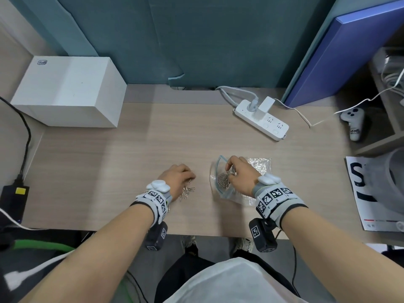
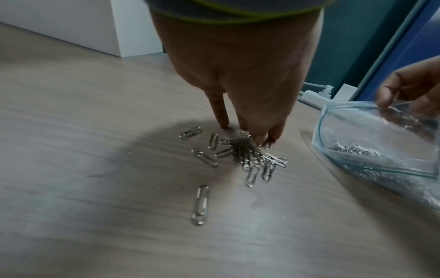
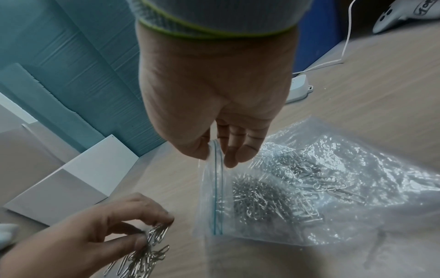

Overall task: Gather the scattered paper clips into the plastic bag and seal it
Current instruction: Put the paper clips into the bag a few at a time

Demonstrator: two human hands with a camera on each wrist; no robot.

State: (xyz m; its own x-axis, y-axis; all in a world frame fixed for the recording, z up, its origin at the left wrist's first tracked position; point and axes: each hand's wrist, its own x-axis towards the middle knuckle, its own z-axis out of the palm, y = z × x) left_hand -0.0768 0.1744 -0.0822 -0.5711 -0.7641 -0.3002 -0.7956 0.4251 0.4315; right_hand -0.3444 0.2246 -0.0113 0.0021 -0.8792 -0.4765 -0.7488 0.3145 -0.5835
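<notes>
A clear zip bag (image 1: 238, 182) (image 2: 381, 143) (image 3: 297, 197) lies on the desk at front right, many silver paper clips inside it. My right hand (image 1: 236, 171) (image 3: 219, 150) pinches the upper lip of the bag's mouth and holds it raised, the mouth facing left. A small heap of loose paper clips (image 1: 187, 192) (image 2: 247, 154) lies on the wood to the left of the bag. My left hand (image 1: 181, 178) (image 2: 257, 135) (image 3: 147, 231) pinches a bunch of those clips between thumb and fingertips. One single clip (image 2: 200, 205) lies apart, nearer me.
A white box (image 1: 67, 92) stands at the back left, a white power strip (image 1: 262, 121) with cables at the back right. A black adapter (image 1: 13, 200) sits at the left edge, a printed sheet (image 1: 363, 193) at the right. A white controller (image 1: 354, 125) lies far right.
</notes>
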